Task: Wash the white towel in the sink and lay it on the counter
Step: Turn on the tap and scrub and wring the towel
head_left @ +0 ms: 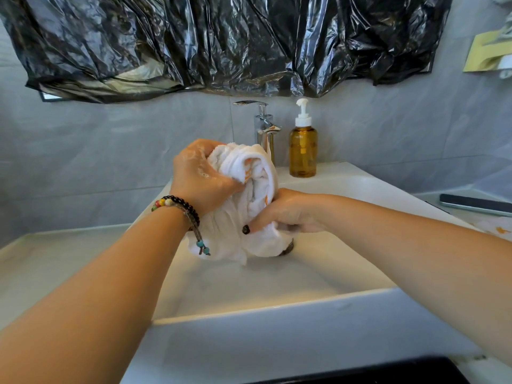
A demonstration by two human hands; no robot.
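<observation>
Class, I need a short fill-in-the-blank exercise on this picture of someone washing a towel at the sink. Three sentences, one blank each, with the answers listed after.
1. Both hands grip a white ____ above the sink.
2. The beaded bracelet is worn on the ____ wrist.
3. The amber soap bottle stands just to the ____ of the tap.

Answers: towel; left; right

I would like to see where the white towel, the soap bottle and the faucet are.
white towel (259, 173): head view, on the bunched upper fold.
soap bottle (302, 152): head view, on the amber body.
faucet (263, 119): head view, on the chrome column.
</observation>
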